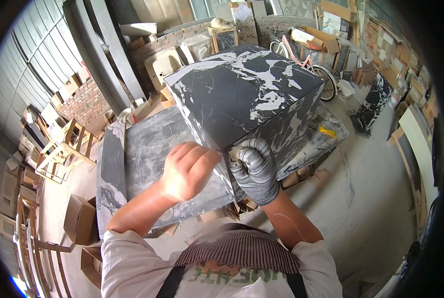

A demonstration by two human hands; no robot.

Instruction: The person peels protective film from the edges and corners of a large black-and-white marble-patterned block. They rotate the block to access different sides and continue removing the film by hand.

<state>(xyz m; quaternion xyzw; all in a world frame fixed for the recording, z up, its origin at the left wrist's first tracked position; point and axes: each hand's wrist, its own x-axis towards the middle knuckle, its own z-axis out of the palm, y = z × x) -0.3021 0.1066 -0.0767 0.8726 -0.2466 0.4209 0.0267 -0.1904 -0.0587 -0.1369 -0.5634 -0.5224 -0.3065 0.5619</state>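
Observation:
A large box-shaped block faced in black stone with white veins stands on a dusty work table. My bare left hand is curled closed at the block's near corner, on its left side. On the other side of that corner is my right hand, in a grey knit glove with its fingers folded in. Both hands are close to the upright edge where two faces meet. Anything inside either hand is hidden by the fingers. A yellow hand tool lies on the table right of the block.
A long dark stone strip lies along the table's left side. Cardboard boxes and a wooden frame stand on the left. Behind the block is a pink bicycle. A black-and-white stone piece rests at the right.

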